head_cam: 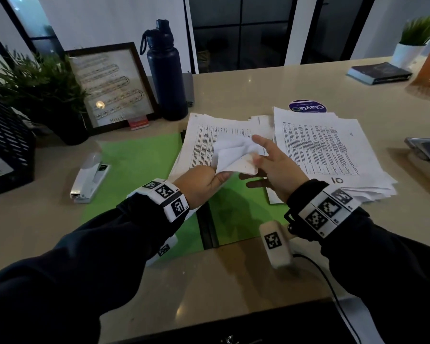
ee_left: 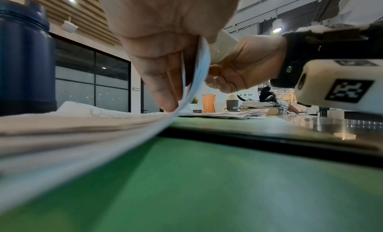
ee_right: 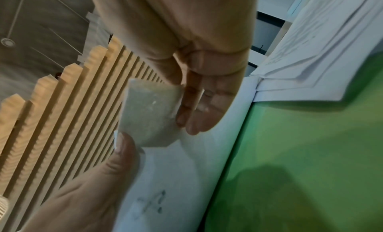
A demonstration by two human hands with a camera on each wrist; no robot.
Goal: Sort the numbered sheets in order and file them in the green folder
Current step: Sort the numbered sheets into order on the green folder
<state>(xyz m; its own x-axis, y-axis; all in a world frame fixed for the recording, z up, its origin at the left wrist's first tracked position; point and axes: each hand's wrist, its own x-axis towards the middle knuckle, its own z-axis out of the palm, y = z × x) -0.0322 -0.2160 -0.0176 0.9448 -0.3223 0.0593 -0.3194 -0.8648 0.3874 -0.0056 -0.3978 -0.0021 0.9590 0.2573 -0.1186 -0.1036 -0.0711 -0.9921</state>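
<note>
Two hands are working the same bent-up corner of paper: the left hand [head_cam: 204, 181] pinches the lifted edge of the printed stack [head_cam: 209, 142] between thumb and curled fingers, while the right hand [head_cam: 276, 167] nips the folded corner with thumb and fingertip, other fingers spread loose. That stack lies half on the open green folder [head_cam: 139, 160], which is flat on a beige countertop [head_cam: 246, 85]. Just right of it sits a messier pile of sheets [head_cam: 328, 150], top page marked 10. Further out: white stapler [head_cam: 90, 180] left of the folder, dark water bottle [head_cam: 165, 70], framed picture [head_cam: 114, 88], potted plant [head_cam: 35, 83], glass partitions behind.
</note>
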